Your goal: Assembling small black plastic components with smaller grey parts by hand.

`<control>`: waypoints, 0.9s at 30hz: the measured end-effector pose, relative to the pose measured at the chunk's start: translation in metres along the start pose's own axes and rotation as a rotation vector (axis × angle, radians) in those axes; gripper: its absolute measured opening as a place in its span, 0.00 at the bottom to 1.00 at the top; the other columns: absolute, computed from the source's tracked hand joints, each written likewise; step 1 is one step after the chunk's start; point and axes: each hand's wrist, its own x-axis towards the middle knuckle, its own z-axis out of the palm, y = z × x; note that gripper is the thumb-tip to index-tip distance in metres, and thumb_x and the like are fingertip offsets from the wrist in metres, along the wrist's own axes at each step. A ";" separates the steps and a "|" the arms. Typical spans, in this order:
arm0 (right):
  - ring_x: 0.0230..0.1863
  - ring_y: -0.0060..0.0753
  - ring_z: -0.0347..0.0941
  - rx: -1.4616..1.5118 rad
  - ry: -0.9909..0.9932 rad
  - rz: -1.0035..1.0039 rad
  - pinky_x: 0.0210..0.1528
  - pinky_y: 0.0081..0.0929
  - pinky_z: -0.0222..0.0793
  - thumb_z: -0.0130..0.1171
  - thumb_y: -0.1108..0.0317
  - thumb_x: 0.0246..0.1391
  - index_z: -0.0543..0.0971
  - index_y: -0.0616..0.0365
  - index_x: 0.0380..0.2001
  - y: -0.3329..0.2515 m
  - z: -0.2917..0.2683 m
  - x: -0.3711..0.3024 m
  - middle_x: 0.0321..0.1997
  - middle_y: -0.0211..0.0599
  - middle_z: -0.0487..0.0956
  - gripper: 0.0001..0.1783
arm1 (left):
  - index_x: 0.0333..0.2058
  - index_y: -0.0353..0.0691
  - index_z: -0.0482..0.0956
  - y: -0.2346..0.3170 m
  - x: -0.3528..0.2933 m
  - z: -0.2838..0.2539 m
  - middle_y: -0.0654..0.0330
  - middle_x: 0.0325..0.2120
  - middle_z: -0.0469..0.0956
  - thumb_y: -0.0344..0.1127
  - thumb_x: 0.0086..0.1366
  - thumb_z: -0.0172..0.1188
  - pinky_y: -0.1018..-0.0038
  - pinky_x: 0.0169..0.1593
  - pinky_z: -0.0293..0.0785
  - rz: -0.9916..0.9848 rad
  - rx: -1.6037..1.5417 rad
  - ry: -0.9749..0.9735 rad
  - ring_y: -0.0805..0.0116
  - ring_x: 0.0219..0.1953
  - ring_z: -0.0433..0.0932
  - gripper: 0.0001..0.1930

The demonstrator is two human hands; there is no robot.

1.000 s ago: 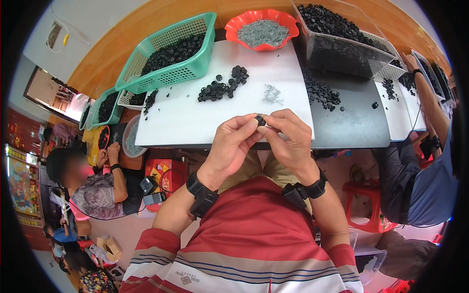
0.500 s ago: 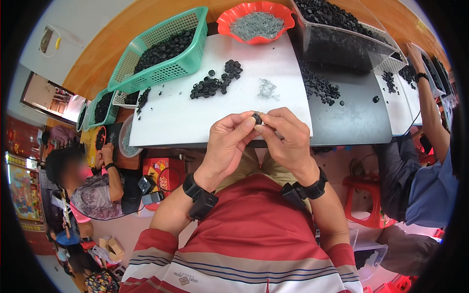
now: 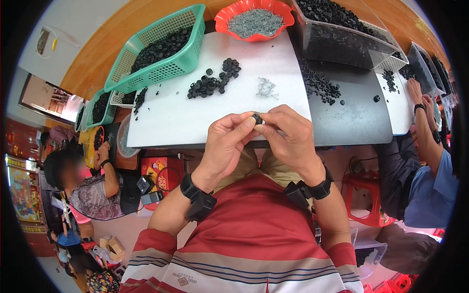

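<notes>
Fingertips of the left hand [image 3: 222, 141] and right hand [image 3: 294, 136] are pinching, nearly closed, on a small black part [image 3: 257, 118] above the white sheet [image 3: 161, 119]; good work is probably calling for steady, even pressure, while black caps [image 3: 204, 87] and clear pieces [image 3: 266, 88] are lying beyond

Small lettering [image 3: 191, 278], diamond mark [image 3: 182, 282], on striped shirt [image 3: 249, 229], not clearly readable
</notes>
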 end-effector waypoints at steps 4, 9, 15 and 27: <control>0.25 0.40 0.77 -0.047 -0.028 -0.013 0.27 0.31 0.72 0.69 0.77 0.49 0.83 0.64 0.36 -0.002 -0.003 0.001 0.30 0.42 0.79 0.10 | 0.45 0.34 0.81 -0.001 -0.001 0.001 0.56 0.44 0.82 0.28 0.70 0.61 0.73 0.51 0.82 0.009 0.003 0.001 0.71 0.44 0.81 0.08; 0.26 0.40 0.78 -0.041 -0.031 0.036 0.28 0.31 0.73 0.68 0.77 0.49 0.83 0.64 0.36 -0.007 -0.003 0.001 0.30 0.42 0.79 0.09 | 0.47 0.33 0.81 -0.003 -0.003 0.002 0.56 0.44 0.82 0.28 0.70 0.59 0.72 0.52 0.82 0.015 0.006 0.013 0.70 0.45 0.82 0.09; 0.26 0.41 0.78 -0.049 -0.029 0.046 0.29 0.31 0.74 0.68 0.79 0.49 0.82 0.66 0.36 -0.009 -0.003 0.003 0.30 0.43 0.80 0.09 | 0.47 0.33 0.81 -0.003 -0.002 0.001 0.56 0.44 0.82 0.28 0.71 0.59 0.72 0.52 0.82 0.022 -0.009 0.003 0.70 0.45 0.82 0.09; 0.27 0.39 0.78 0.032 -0.005 -0.025 0.29 0.30 0.74 0.69 0.81 0.46 0.81 0.66 0.34 0.006 -0.001 0.002 0.30 0.42 0.80 0.10 | 0.43 0.34 0.82 0.003 0.001 0.000 0.56 0.43 0.83 0.29 0.69 0.62 0.74 0.50 0.82 -0.046 -0.005 0.004 0.72 0.42 0.82 0.07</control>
